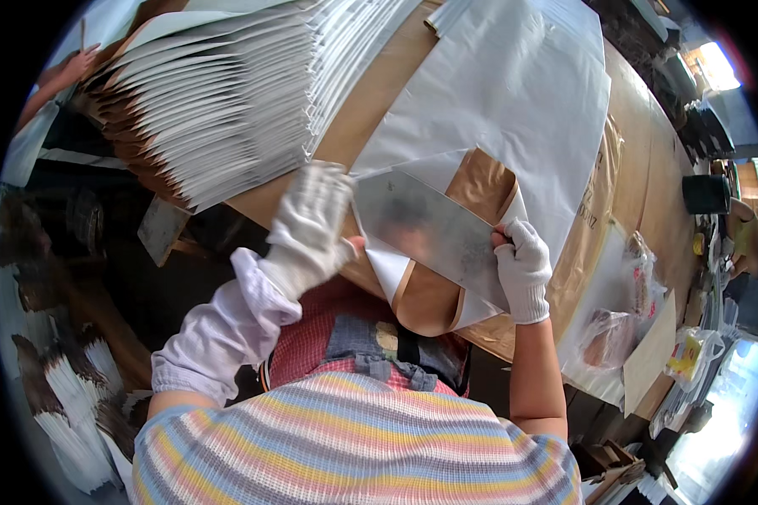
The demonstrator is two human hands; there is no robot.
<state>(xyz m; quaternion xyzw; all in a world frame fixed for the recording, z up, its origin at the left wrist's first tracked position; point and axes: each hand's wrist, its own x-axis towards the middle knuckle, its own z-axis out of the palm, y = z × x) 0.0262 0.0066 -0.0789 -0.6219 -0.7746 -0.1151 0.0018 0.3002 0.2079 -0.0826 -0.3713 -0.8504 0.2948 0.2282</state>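
Note:
A flat, shiny grey plate lies slantwise in front of me. Brown paper with a white side is folded about it, one flap above and another curling below. My right hand, in a white knitted glove with a bare thumb tip, pinches the plate's right end. My left hand, gloved too and slightly blurred, is at the plate's left end with fingers stretched out and thumb apart. It holds nothing that I can see. Beneath the plate spreads a large white sheet.
Many-layered stacked white and brown paper sleeves stand at the far left of the brown-covered table. Clear plastic bags and a piece of board lie at the right edge. Another person's hand shows at the upper left.

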